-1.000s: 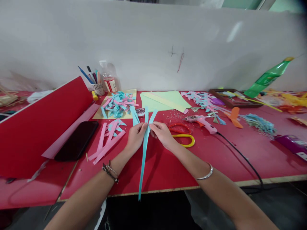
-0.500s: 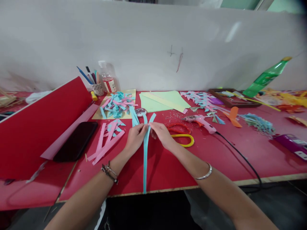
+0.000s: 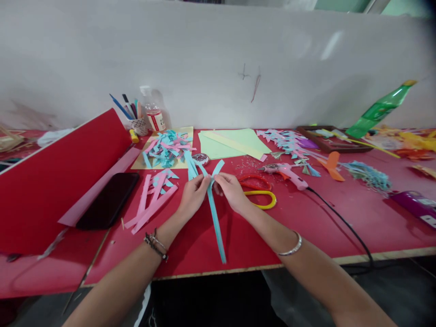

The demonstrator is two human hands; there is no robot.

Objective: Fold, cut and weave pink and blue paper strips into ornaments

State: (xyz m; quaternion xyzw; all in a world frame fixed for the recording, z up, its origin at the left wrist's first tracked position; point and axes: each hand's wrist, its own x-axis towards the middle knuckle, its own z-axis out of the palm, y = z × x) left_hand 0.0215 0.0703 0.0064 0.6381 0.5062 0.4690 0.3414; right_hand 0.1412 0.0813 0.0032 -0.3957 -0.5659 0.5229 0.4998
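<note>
Between both hands is a light blue paper strip (image 3: 215,222), its long tail hanging toward the table's front edge and short ends sticking up above the fingers. My left hand (image 3: 195,194) pinches it with thumb and forefinger. My right hand (image 3: 230,190) pinches it close beside, the fingertips nearly touching. Just behind the left hand lie more blue strips (image 3: 191,166). Scissors with a red and a yellow handle loop (image 3: 262,199) lie right of my right hand. Pink paper strips (image 3: 153,210) rest left of my left hand.
A phone (image 3: 108,200) and an upright red board (image 3: 64,181) stand left. Behind are a heap of cut paper (image 3: 169,149) and green sheets (image 3: 218,144). To the right lie a corded pink glue gun (image 3: 286,173), a brown tray (image 3: 332,144) and a tilted green bottle (image 3: 381,111).
The hanging tail of the blue strip has swung to the right. Its upper ends have shifted slightly, while both hands stay nearly in place, still pinching.
</note>
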